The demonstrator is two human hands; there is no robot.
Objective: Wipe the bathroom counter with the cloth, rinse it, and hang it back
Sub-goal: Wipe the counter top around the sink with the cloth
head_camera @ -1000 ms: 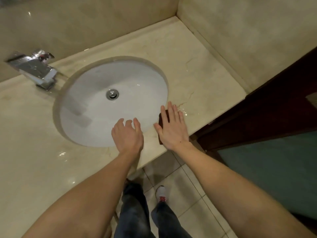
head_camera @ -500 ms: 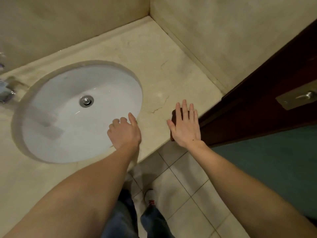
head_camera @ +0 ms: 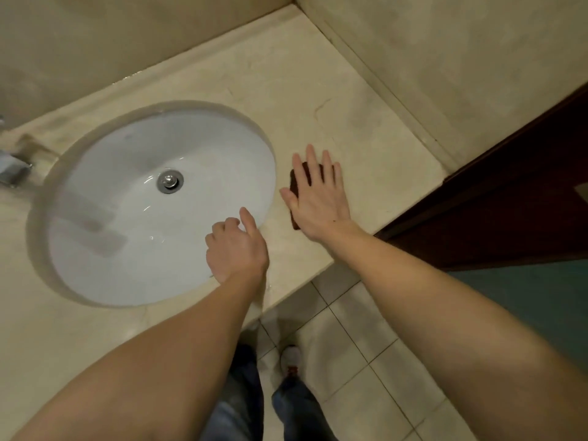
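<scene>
My right hand (head_camera: 318,202) presses flat, fingers straight, on the dark cloth (head_camera: 292,183), now nearer the sink (head_camera: 127,186). My left hand (head_camera: 237,249) stays on its rim, loosely curled, empty.

this is a bathroom; a white oval ceramic basin (head_camera: 127,218) is sunk into a beige polished marble counter (head_camera: 318,90), just left of the fingers (head_camera: 313,163) of the right hand (head_camera: 319,205), and the fingers (head_camera: 249,222) of the left hand (head_camera: 237,253) lie over its near rim; a round chrome drain plug (head_camera: 169,181) sits in the bowl beyond the left fingers; a chrome tap (head_camera: 12,171) shows far to their left; beige stone walls (head_camera: 445,43) close the corner beyond the right fingers; a dark red-brown wooden door (head_camera: 509,202) stands to their right; pale square floor tiles (head_camera: 366,361) lie below the counter edge, nearer than all the fingers
</scene>
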